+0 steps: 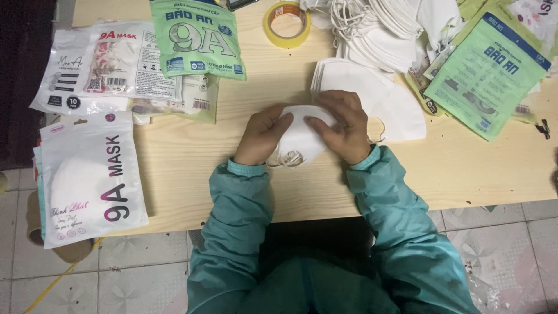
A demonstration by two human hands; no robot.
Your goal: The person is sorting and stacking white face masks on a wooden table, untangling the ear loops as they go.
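Both hands close around a small stack of folded white fabric face masks [302, 136], held just above the pale wooden tabletop [192, 168]: the left hand [263, 135] pinches the stack's left edge with its fingers on top, while the right hand [344, 125] lies over the right side, fingers pressing down across the upper face. White elastic ear loops [286, 158] hang bunched from the stack's lower edge, between the two wrists. Teal jacket sleeves [244, 203] run from the wrists back toward the near edge of the table. Just behind and to the right of the grip lies a fanned pile of flat white masks [372, 93], partly covered by the right hand. Well to the left of the grip, at the table's near left corner, lies a white plastic mask pouch [87, 174] with dark and pink lettering. Farther left and beyond, a clear-and-white printed mask packet [104, 67] lies flat, and a green printed pouch [197, 38] lies behind the grip on the left. Straight beyond the hands lies a roll of yellow tape [286, 23]. Far right and behind, a loose heap of white masks with tangled loops [383, 26] lies beside several more green packets [488, 72].
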